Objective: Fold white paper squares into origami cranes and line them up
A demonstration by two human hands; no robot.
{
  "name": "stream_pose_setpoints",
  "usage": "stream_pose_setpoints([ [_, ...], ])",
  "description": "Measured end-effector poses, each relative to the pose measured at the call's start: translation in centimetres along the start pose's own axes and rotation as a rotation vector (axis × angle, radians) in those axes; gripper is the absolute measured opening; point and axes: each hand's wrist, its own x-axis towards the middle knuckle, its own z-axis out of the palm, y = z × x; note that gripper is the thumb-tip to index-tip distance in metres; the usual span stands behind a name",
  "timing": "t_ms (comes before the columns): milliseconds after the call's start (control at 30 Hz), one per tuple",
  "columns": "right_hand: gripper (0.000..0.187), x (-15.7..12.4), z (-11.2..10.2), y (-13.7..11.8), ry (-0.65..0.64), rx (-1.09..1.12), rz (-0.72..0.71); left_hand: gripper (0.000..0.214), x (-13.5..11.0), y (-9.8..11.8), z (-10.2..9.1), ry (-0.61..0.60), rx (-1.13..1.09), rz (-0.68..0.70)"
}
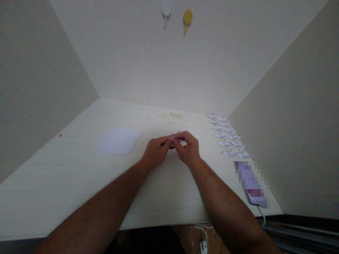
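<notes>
Between my two hands, over the middle of the white table, is a small folded piece of white paper. My left hand pinches it from the left, and my right hand pinches it from the right, with the fingertips of both hands meeting. Most of the paper is hidden behind the fingers; a thin point sticks up above them. To the left of my left hand lies a stack of white paper sheets. Several folded paper cranes stand in two rows to the right of my right hand.
A phone with a blurred screen lies at the table's right edge, a white cable running from it. Walls enclose the table at the back and both sides. A yellow hook and a white hook are on the back wall.
</notes>
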Motion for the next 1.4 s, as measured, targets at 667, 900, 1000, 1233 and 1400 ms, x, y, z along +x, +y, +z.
stream_pose_setpoints([
  [667, 0.011, -0.2, 0.2, -0.2, 0.051, 0.071, 0.301, 0.033, -0.5, 0.7, 0.2, 0.048, 0.096, -0.026],
  [900, 0.022, 0.5, 0.2, 0.3, -0.016, 0.422, 0.5, 0.038, 0.1, 0.3, 0.0, 0.098, -0.189, -0.15],
  [1000, 0.02, 0.6, 0.2, 0.4, -0.009, 0.452, 0.488, 0.038, 0.3, 0.3, -0.1, 0.119, -0.283, -0.194],
  [1233, 0.018, 0.5, 0.5, 0.5, 0.098, 0.371, 0.487, 0.034, 0.1, 0.8, 0.1, 0.108, -0.287, -0.214],
  [1400, 0.018, 0.6, 0.8, 0.1, 0.131, 0.373, 0.486, 0.036, 0.1, 0.6, 0.2, 0.079, -0.248, -0.21],
])
